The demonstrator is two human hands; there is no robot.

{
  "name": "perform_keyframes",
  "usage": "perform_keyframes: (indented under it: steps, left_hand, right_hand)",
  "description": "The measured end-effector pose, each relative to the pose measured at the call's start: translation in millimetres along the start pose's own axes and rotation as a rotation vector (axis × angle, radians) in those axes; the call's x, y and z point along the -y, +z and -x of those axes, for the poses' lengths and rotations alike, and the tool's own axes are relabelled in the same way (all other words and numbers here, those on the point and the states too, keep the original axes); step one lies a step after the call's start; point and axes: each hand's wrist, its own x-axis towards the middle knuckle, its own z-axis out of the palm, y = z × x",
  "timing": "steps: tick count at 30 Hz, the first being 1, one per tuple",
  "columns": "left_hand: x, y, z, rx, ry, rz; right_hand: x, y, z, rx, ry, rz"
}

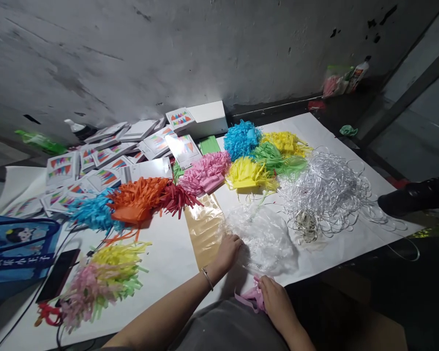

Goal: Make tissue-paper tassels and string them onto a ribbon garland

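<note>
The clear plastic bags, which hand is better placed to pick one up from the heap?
Probably the left hand: it already rests on the edge of the clear plastic bags. The right hand sits nearer the body, holding a pink paper strip.

Both forearms are bare, without sleeves; a thin silver bangle (207, 278) circles the left wrist, and grey clothing (227, 326) covers the lap.

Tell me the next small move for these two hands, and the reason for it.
Probably the left hand should peel one clear bag off the clear plastic pile it touches. The right hand already pinches a pink paper piece near the sheet's front edge, beside that pile, and no opened bag shows near it. Whether the fingers have already separated a bag cannot be told.
</note>
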Motion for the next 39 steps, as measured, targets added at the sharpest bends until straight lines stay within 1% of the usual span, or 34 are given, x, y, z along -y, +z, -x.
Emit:
perform_keyframes:
  steps: [3,8,12,15,18,22,24,27,30,32,34,36,39]
  left_hand:
    - [3.3,-0.5,-0.7,-0.025,-0.038,0.098]
    - [10.1,-2.6,-0.3,-0.082,-0.148,0.318]
    - [11.0,-4.7,0.6,-0.096,-0.249,0.542]
    - [5.1,-8.3,4.0,-0.068,-0.307,0.735]
    - [-5.3,-15.1,11.3,-0.021,-0.342,0.926]
    - [-19.3,-25.0,21.9,0.046,-0.461,1.392]
    - [-24.9,-28.0,25.7,0.044,-0.496,1.522]
    - [-32.4,-30.4,30.3,0.024,-0.474,1.594]
    - [-40.0,-32.9,35.5,0.037,-0.452,1.609]
    - [-44.6,-35.1,39.1,0.036,-0.459,1.606]
    - [-47.9,-37.0,42.4,0.007,-0.461,1.61]
    - [-49.1,-38.3,45.6,-0.028,-0.451,1.601]
    - [-48.2,-40.3,50.6,-0.066,-0.419,1.52]
  right_hand:
    - [2.3,-3.2,0.0,0.025,0.015,-0.002]
    - [3.7,-5.5,-0.2,0.051,0.027,-0.009]
    - [0.7,-2.4,-0.8,0.028,0.002,-0.028]
    - [0.6,-0.6,-2.4,-0.029,-0.03,-0.054]
    - [5.8,-2.5,-5.9,-0.112,-0.052,-0.087]
    - [17.4,-7.2,-12.9,-0.171,-0.093,-0.158]
    - [23.8,-8.2,-16.4,-0.195,-0.107,-0.188]
    - [35.9,-9.2,-21.4,-0.243,-0.121,-0.215]
    - [52.0,-12.5,-26.6,-0.268,-0.129,-0.228]
    - [62.3,-15.5,-29.7,-0.251,-0.14,-0.238]
    - [70.1,-17.7,-31.8,-0.223,-0.154,-0.235]
    - [74.5,-18.9,-32.7,-0.203,-0.162,-0.208]
    - [77.1,-19.7,-33.3,-0.185,-0.149,-0.141]
